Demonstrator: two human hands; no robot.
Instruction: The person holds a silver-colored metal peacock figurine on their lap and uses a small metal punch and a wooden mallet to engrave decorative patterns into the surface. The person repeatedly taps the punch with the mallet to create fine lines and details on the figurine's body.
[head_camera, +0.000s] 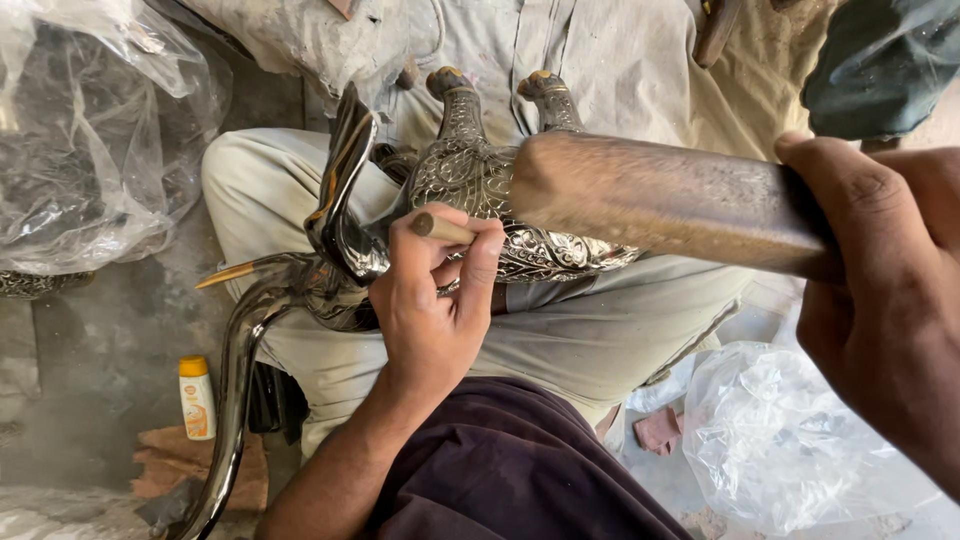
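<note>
An engraved metal bird figure (470, 180) with a long curved neck lies across the lap of a person seated opposite me in pale trousers (560, 330). My left hand (435, 300) rests on the figure and grips a small chisel (440, 228), its wooden butt pointing up. My right hand (885, 300) is raised at the right and holds a thick wooden mallet (660, 200), whose head hovers just above and right of the chisel. The chisel's tip is hidden by my fingers.
A second dark curved metal neck (235, 380) runs down at lower left. A small white bottle with an orange cap (196, 397) stands on the floor. Clear plastic bags lie at upper left (90, 140) and lower right (790, 430).
</note>
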